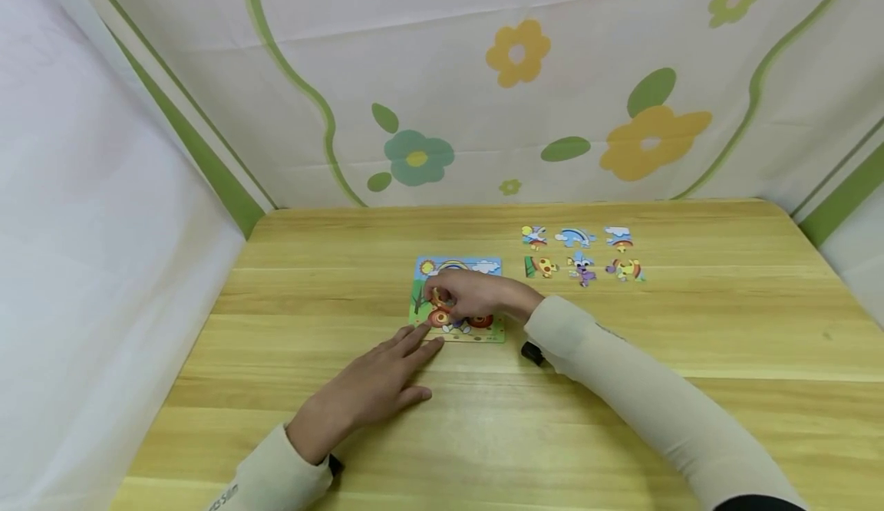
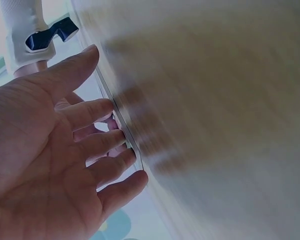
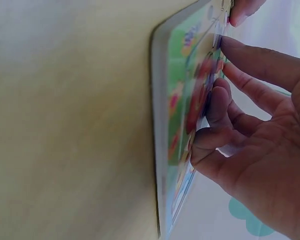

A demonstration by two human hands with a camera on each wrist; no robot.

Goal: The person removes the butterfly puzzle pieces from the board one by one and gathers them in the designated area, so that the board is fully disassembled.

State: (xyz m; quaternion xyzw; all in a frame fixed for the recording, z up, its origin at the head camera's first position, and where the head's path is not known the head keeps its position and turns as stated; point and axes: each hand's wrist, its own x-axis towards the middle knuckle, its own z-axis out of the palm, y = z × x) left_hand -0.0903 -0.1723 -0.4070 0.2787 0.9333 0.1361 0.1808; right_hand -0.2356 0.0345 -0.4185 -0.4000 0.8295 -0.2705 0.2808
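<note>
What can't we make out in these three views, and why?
Head: middle of the puzzle board, covered by the right hand.
Head: whether that hand holds anything; its own curled fingers hide it.
Head: start of the left sleeve lettering, cut off by the bottom edge.
Left wrist: the board's picture, lost to the edge-on angle and the left hand.
Right wrist: small printed details, blurred.

You may pass over the wooden tabletop (image 1: 311, 288) left of the jigsaw board (image 1: 495, 331); your right hand (image 1: 473, 293) obstructs its centre
</note>
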